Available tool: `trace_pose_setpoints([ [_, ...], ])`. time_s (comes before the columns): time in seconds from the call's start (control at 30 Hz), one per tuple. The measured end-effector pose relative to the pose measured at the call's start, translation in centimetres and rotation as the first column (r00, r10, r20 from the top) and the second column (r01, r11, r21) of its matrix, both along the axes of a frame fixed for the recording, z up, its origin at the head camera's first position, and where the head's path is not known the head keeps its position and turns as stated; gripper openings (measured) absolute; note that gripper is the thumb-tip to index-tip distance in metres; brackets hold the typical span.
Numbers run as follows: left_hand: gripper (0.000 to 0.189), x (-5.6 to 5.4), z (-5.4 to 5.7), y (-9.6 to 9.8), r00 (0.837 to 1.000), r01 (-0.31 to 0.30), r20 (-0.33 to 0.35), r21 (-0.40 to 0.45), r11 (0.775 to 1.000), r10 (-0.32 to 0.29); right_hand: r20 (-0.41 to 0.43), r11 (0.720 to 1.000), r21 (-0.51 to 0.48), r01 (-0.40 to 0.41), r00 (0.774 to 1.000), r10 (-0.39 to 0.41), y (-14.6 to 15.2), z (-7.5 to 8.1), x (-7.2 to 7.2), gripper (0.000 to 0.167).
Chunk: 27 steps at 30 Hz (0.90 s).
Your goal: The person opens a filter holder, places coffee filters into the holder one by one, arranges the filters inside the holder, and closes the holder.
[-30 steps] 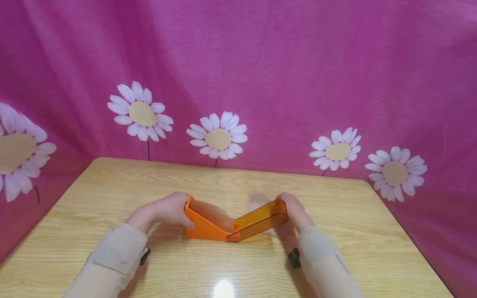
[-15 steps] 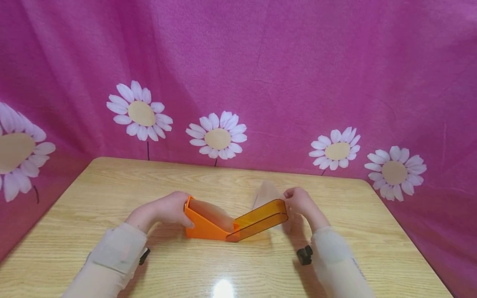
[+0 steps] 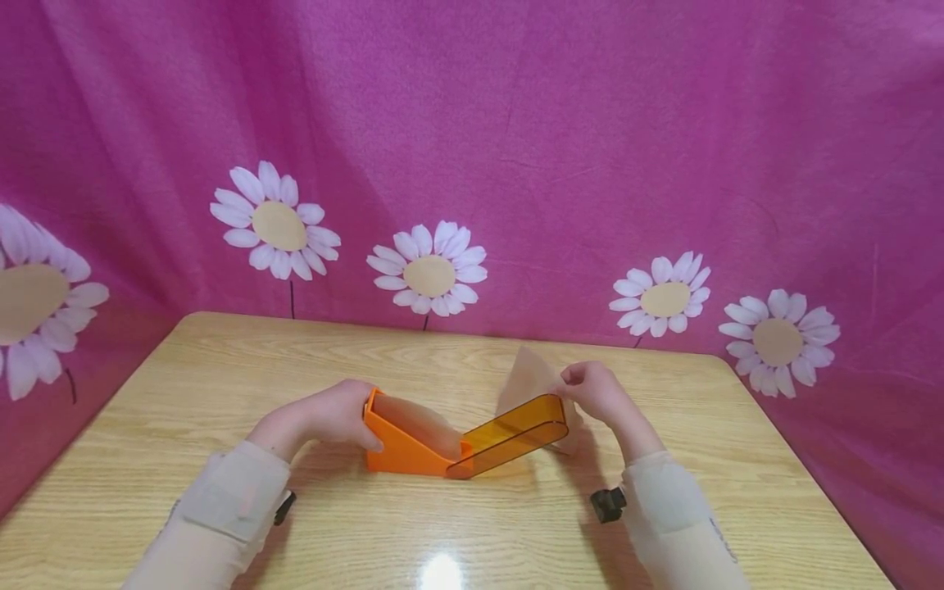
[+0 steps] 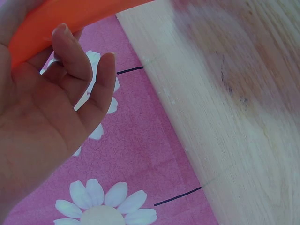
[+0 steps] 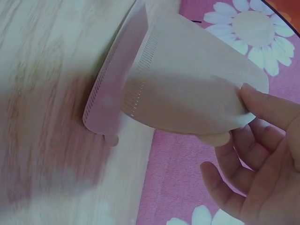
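Observation:
In the head view my left hand (image 3: 335, 414) grips the raised left end of an orange box (image 3: 406, 438) on the table. A paper coffee filter stands up inside the box (image 3: 416, 418). The box's clear amber lid (image 3: 516, 434) is swung out to the right. Behind the lid's far end, my right hand (image 3: 601, 393) pinches a paper coffee filter (image 5: 197, 79) between thumb and fingers. Beside it in the right wrist view is another pinkish filter-shaped piece (image 5: 110, 89); whether it is separate I cannot tell. The left wrist view shows orange plastic (image 4: 79, 23) held at the top.
The wooden table (image 3: 310, 524) reaches back to a magenta cloth (image 3: 516, 164) printed with large daisies. Black devices are strapped under both wrists, such as the right wrist camera (image 3: 608, 504). Light glares near the table's front.
My right hand has moved from behind the lid's end to the right and farther back, raising the coffee filter. The left hand and the box stay nearly where they were.

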<state>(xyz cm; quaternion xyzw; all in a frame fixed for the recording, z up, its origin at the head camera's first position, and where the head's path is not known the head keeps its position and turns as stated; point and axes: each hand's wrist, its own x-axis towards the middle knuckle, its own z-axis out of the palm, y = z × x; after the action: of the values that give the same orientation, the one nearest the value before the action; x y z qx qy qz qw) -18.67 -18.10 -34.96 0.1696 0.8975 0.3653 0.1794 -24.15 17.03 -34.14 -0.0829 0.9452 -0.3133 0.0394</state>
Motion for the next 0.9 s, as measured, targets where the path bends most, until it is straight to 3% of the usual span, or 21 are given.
trace_pose_setpoints([
  [0.9,0.026,-0.02,0.05,-0.05,1.0,0.021,-0.015,0.007,1.0,-0.02,0.019,1.0,0.008,0.028,0.999,-0.028,0.18,0.93,0.52,0.016],
])
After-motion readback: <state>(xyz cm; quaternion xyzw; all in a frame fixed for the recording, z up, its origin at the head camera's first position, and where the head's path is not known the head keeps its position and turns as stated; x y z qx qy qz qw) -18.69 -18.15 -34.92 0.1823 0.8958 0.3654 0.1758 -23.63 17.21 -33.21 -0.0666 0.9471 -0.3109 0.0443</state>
